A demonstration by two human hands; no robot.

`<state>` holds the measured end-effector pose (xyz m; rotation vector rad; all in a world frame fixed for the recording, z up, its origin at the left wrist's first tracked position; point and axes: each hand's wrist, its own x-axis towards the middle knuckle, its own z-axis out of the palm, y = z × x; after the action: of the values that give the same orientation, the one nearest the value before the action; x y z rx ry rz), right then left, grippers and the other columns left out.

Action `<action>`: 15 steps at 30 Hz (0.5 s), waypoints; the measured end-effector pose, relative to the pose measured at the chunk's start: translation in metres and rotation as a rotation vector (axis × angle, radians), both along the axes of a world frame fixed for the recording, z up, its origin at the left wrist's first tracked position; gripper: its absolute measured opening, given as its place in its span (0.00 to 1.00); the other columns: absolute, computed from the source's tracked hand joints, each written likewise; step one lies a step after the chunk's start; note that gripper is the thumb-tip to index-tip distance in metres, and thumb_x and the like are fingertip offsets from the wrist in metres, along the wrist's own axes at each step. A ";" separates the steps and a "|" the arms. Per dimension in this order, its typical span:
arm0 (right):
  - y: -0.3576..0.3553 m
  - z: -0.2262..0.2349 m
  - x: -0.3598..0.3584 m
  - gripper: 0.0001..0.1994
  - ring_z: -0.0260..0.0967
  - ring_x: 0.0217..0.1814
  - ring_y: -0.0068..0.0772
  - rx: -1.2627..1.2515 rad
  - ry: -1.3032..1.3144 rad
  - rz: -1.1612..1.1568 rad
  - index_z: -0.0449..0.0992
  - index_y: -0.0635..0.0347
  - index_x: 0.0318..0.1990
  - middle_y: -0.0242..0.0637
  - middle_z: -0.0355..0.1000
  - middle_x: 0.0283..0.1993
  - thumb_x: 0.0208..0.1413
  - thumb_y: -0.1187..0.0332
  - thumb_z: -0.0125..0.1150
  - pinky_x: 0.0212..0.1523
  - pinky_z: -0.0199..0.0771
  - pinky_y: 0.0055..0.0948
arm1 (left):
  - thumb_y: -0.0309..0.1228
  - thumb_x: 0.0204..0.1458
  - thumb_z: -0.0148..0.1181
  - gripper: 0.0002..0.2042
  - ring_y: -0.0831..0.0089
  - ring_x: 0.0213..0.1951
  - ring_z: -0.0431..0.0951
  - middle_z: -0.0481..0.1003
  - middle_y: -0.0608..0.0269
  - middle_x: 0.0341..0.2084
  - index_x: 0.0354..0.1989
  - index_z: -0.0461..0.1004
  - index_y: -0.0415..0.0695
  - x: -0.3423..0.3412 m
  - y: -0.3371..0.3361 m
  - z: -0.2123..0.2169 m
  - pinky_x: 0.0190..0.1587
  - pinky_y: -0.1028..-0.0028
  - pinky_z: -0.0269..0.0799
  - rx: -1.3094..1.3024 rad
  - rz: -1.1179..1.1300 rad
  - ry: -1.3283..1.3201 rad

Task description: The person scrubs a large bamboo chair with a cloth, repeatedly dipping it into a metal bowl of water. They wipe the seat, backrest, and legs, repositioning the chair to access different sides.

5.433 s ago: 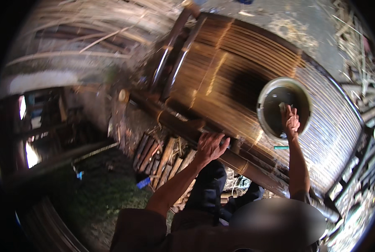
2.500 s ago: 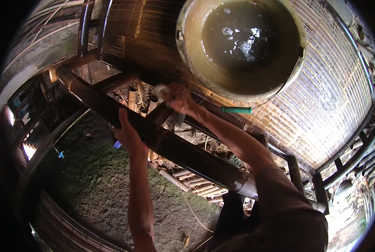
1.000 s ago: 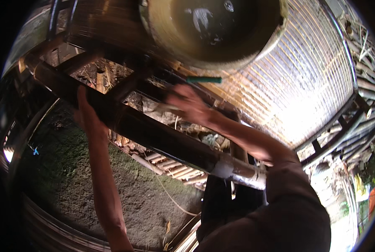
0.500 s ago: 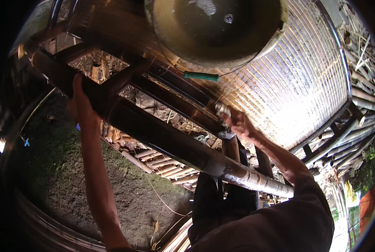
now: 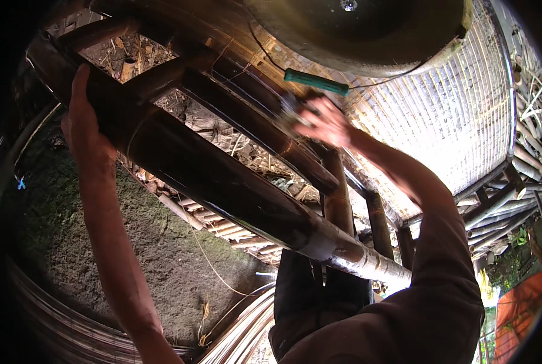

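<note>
Since half a second before, the right hand (image 5: pixel 327 123) has moved up along the bench frame, nearer to the green handle (image 5: pixel 316 82). The left hand (image 5: pixel 89 130) is on the thick dark bamboo pole (image 5: pixel 204 167); its thumb lies upon the pole, but the other fingers are mostly hidden, so I cannot tell how firmly they close. Beyond the pole, and roughly parallel to it, runs a thinner bamboo rail (image 5: pixel 253 130). The right hand, blurred, has its fingers closed around a pale wad (image 5: pixel 290 109), which is at the near edge of the bamboo-slat worktop (image 5: pixel 453 115), just below the handle. This handle hangs from the bucket (image 5: pixel 368 67), which stands on the slats. Lower down is the mossy ground (image 5: pixel 168 242), and farthest to the right lie stacked bamboo poles (image 5: pixel 528 164).
</note>
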<state>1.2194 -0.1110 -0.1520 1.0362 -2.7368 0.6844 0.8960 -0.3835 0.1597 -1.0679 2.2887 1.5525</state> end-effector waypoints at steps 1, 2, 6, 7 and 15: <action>0.007 0.006 0.021 0.30 0.50 0.74 0.45 -0.136 -0.117 -0.051 0.62 0.42 0.66 0.36 0.46 0.74 0.56 0.53 0.62 0.73 0.48 0.44 | 0.39 0.53 0.66 0.18 0.68 0.32 0.80 0.76 0.63 0.31 0.43 0.76 0.36 0.003 -0.004 0.001 0.36 0.65 0.80 0.011 -0.032 0.030; 0.016 0.013 0.041 0.26 0.51 0.73 0.41 -0.286 -0.230 -0.106 0.66 0.41 0.62 0.33 0.50 0.71 0.56 0.54 0.61 0.72 0.51 0.42 | 0.39 0.54 0.65 0.18 0.69 0.33 0.80 0.76 0.63 0.31 0.44 0.76 0.36 0.008 -0.004 0.003 0.37 0.65 0.80 0.022 -0.064 0.056; 0.014 0.053 -0.012 0.17 0.39 0.77 0.41 0.246 -1.062 0.307 0.68 0.33 0.58 0.23 0.58 0.67 0.65 0.48 0.43 0.76 0.36 0.47 | 0.38 0.57 0.62 0.16 0.68 0.34 0.80 0.76 0.63 0.32 0.45 0.76 0.37 0.022 -0.026 0.010 0.41 0.66 0.80 -0.010 -0.118 0.085; -0.002 0.025 -0.027 0.18 0.46 0.71 0.41 -0.593 -1.295 0.053 0.67 0.34 0.59 0.26 0.57 0.66 0.64 0.48 0.45 0.73 0.42 0.47 | 0.37 0.58 0.60 0.16 0.68 0.35 0.80 0.77 0.62 0.34 0.47 0.75 0.37 0.016 -0.022 0.009 0.42 0.66 0.80 0.035 -0.264 0.182; -0.038 0.072 -0.061 0.33 0.55 0.61 0.37 0.043 -0.338 -0.026 0.57 0.34 0.70 0.33 0.58 0.62 0.57 0.43 0.54 0.56 0.63 0.39 | 0.34 0.65 0.46 0.20 0.71 0.46 0.77 0.74 0.58 0.47 0.63 0.65 0.39 0.026 -0.043 0.016 0.51 0.66 0.76 0.096 -0.458 0.138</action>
<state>1.1584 -0.1492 -0.0796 0.9696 -3.0555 0.8718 0.9217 -0.4265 0.1758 -0.3809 2.3002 1.5563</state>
